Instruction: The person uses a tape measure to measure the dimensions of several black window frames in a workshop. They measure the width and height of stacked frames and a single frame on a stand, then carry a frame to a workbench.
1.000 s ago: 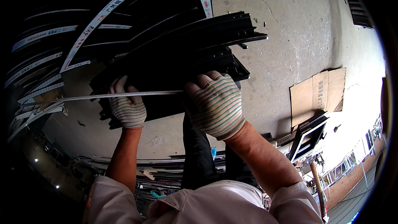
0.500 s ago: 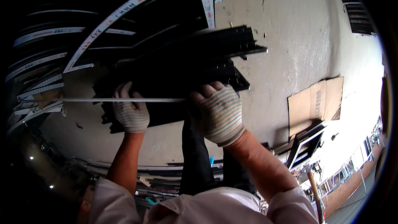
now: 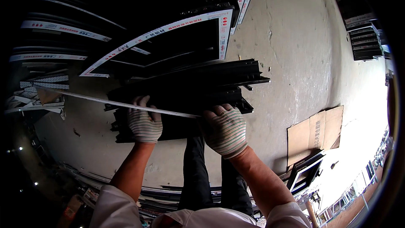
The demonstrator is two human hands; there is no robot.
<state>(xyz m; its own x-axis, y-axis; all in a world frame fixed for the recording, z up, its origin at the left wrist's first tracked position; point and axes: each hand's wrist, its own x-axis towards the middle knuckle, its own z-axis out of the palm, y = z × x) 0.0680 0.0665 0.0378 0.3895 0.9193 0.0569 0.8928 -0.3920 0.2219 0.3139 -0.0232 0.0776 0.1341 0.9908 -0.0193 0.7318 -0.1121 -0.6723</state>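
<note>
A long, thin, pale strip [image 3: 95, 97] slants across in front of me, from the far left down to my right hand. My right hand [image 3: 225, 131], in a striped knit glove, is closed around its near end. Farther along the same strip, my left hand [image 3: 144, 122], gloved alike, has its fingers curled about it; the contact is partly hidden. Below the strip lies a pile of long black profiles [image 3: 181, 86] with uneven ends, too dark to separate clearly.
Beyond the pile is a dark frame with a white printed band [image 3: 168, 26]. White-edged pieces [image 3: 50, 84] are stacked at left. On the floor at right are a flat cardboard sheet [image 3: 314, 131], a small frame [image 3: 306, 175] and dark stacked bars [image 3: 365, 40].
The strip, nearly level before, now slopes down toward my right hand. Both hands sit slightly lower and more to the right in the picture, while the whole view has shifted too.
</note>
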